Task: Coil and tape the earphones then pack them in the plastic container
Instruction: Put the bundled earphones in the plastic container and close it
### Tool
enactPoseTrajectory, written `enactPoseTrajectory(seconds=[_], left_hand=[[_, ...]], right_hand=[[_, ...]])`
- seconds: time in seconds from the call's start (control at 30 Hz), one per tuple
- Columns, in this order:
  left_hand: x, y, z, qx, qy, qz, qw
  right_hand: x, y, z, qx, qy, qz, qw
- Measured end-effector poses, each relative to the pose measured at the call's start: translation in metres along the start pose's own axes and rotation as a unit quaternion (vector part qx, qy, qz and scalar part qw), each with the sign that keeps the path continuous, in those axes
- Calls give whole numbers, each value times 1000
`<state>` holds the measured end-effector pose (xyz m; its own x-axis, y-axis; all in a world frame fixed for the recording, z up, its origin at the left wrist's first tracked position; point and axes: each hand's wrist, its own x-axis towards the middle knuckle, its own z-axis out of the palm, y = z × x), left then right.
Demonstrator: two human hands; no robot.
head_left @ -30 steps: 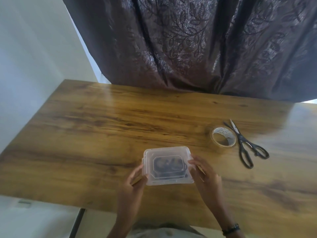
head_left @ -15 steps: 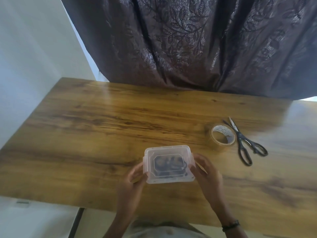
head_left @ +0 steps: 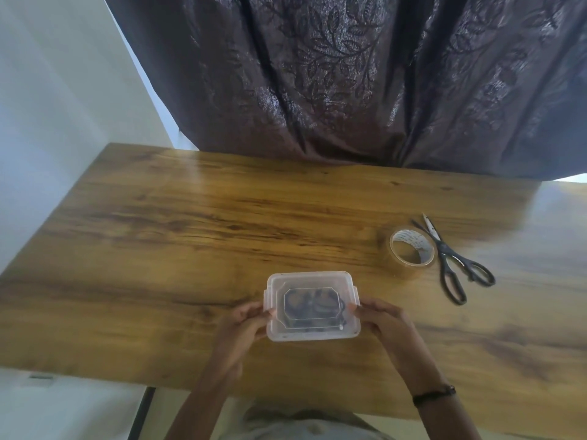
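A small translucent plastic container (head_left: 313,333) with its lid on sits near the table's front edge. Dark coiled earphones (head_left: 309,304) show through the lid. My left hand (head_left: 243,328) grips the container's left side, fingers curled at the left clip. My right hand (head_left: 382,322) holds the right side, fingertips at the right clip. A roll of brown tape (head_left: 411,250) lies to the right, with black scissors (head_left: 454,268) just beyond it.
The wooden table (head_left: 158,249) stretches wide to the left and behind the container. A dark patterned curtain (head_left: 349,74) hangs along the far edge. A white wall (head_left: 47,90) stands at the left.
Both hands stayed on the container's sides. My fingers closed in on the side clips, and the container shifted very little.
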<state>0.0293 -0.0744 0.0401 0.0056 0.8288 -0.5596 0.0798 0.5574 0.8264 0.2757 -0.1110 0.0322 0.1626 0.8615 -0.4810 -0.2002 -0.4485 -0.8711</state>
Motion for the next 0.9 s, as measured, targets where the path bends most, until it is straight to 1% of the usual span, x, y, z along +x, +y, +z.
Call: enactPoseTrajectory(seconds=[0.23,0.3,0.33,0.37,0.4,0.43,0.47,0.5,0.57,0.67,0.7,0.8,0.83,0.9], left_hand=[[6,2,-4,-2,-24,-26,999],[7,-1,-5,37,-19,-10,999],[8,-5,-4,84,2,21,996],[7,-6,-3,145,39,83,985],[6,-6,0,207,73,176,959],[6,-7,4,263,80,272,922],[7,-8,11,313,64,343,883],[9,-9,20,360,36,384,850],[12,-14,37,444,-24,397,803],[18,-22,49,519,-44,403,753],[18,-22,50,533,-48,403,742],[19,-24,49,554,-39,406,725],[19,-24,49,558,-33,410,721],[19,-24,50,561,-25,413,717]], right_hand=[[3,1,-3,15,-22,26,999],[3,4,-5,23,-31,29,999],[2,4,-5,21,-31,30,999],[1,4,-6,18,-31,32,999],[1,4,-6,18,-29,38,999],[0,3,-6,17,-26,44,999],[-1,2,-5,18,-22,52,998],[-2,0,-5,15,-22,57,998],[-1,-4,-6,9,-31,72,997],[0,-12,-7,-3,-52,103,993],[0,-12,-8,-13,-64,109,992],[-1,-13,-10,-38,-91,111,989],[0,-13,-10,-45,-90,101,990],[2,-12,-9,-77,-61,71,993]])
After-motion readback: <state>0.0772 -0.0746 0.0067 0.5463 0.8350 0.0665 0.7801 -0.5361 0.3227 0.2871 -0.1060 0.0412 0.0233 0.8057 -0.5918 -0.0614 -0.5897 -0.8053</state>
